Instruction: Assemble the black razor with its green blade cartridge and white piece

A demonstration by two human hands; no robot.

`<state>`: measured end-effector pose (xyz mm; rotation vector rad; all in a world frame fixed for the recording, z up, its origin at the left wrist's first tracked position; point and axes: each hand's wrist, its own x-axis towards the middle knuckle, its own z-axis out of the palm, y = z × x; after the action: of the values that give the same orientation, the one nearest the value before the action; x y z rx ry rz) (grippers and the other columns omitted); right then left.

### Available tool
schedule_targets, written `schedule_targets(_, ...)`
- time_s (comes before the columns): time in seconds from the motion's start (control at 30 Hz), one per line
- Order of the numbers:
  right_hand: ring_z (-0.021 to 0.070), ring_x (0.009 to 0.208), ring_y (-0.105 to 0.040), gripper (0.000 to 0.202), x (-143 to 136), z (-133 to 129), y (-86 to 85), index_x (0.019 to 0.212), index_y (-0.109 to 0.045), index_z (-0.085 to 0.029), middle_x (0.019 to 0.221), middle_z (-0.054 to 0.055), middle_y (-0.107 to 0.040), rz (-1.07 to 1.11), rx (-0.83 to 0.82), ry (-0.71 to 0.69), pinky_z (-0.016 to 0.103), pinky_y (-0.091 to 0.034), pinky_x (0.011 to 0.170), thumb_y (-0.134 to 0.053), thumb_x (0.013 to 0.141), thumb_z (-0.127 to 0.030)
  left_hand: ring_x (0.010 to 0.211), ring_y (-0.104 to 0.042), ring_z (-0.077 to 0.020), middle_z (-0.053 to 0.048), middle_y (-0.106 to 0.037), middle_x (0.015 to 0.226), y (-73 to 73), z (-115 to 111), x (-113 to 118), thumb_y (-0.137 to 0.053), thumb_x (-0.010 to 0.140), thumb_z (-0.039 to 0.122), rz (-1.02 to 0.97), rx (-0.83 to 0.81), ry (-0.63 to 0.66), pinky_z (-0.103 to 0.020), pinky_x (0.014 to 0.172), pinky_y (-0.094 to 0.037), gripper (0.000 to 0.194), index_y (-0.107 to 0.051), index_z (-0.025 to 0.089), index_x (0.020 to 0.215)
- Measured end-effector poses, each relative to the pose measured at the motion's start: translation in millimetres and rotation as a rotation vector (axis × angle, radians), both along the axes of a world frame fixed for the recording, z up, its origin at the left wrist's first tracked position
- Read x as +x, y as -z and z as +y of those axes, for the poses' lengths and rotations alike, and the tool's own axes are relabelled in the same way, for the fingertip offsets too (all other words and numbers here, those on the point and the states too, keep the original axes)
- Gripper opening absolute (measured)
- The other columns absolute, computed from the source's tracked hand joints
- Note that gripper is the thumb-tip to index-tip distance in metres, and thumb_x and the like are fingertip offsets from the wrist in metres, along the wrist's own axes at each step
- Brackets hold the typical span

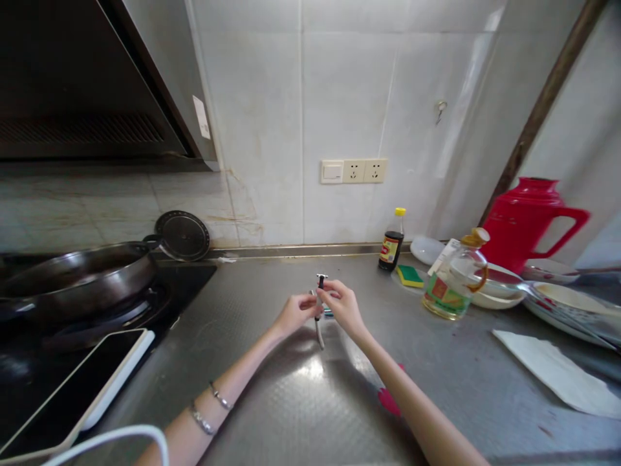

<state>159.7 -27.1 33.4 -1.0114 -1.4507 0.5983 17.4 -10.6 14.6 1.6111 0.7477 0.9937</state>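
Both my hands meet over the middle of the steel counter on a slim razor [321,285], held upright with its T-shaped head on top and a curved grey handle end below. My left hand [297,312] pinches it from the left, about halfway up. Just under the head, the fingers of my right hand [342,304] are closed on it. Behind the fingers shows a small blue-green item [328,312], mostly hidden. Partly covered by my right forearm is a pink object [389,400] on the counter.
To the left are a pan [82,278] on the stove and a phone [77,395] with a white cable. At right stand a soy sauce bottle [391,243], sponge [410,276], oil jug [451,288], red thermos [524,223], bowls and a paper towel [557,372].
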Motion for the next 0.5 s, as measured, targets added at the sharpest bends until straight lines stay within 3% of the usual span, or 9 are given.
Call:
schedule_targets(0.13,0.0172,0.072,-0.06,0.038,3,2,-1.7,0.106,-0.058,-0.014,0.08,0.006,-0.064,0.096,-0.11,0.006,0.028,-0.047,0.061,-0.049,0.078,-0.04,0.062,-0.061,-0.0147,-0.006,-0.066,0.072,-9.1,-1,-4,-0.067,0.066,0.042,-0.017,-0.012,-0.111,-0.025,0.057,-0.046,0.035,-0.063,0.01,0.08)
schedule_targets(0.2,0.0158,0.066,-0.059,0.036,5,2,0.8,0.107,-0.055,-0.014,0.079,0.006,-0.064,-0.002,-0.143,0.075,0.027,-0.046,0.057,-0.044,0.081,-0.036,0.06,-0.06,-0.0143,-0.005,-0.066,0.07,-13.3,1,-8,-0.067,0.066,0.041,-0.036,-0.005,-0.178,-0.024,0.055,-0.046,0.032,-0.063,0.011,0.078)
schedule_targets(0.3,0.0162,0.066,-0.06,0.03,3,-3,7.2,0.106,-0.055,-0.016,0.075,0.005,-0.064,-0.44,-0.148,0.153,0.026,-0.043,0.062,-0.044,0.08,-0.026,0.057,-0.06,-0.0139,-0.004,-0.065,0.066,-16.0,5,-14,-0.066,0.067,0.04,-0.054,0.003,-0.257,-0.024,0.054,-0.047,0.03,-0.061,0.011,0.075)
schedule_targets(0.4,0.02,0.076,-0.062,0.031,-7,-13,12.3,0.111,-0.053,-0.019,0.084,0.008,-0.067,-0.88,-0.186,0.198,0.028,-0.042,0.064,-0.041,0.083,-0.025,0.055,-0.059,-0.013,-0.003,-0.064,0.063,-15.3,8,-18,-0.065,0.067,0.039,-0.071,0.013,-0.29,-0.024,0.054,-0.048,0.029,-0.06,0.011,0.073)
schedule_targets(0.5,0.0231,0.079,-0.063,0.033,-19,-22,14.3,0.115,-0.049,-0.018,0.092,0.011,-0.066,-1.072,-0.219,0.23,0.029,-0.042,0.063,-0.04,0.084,-0.028,0.054,-0.058,-0.0122,-0.003,-0.063,0.062,-14.4,10,-19,-0.065,0.067,0.038,-0.075,0.025,-0.299,-0.024,0.053,-0.048,0.028,-0.06,0.011,0.072)
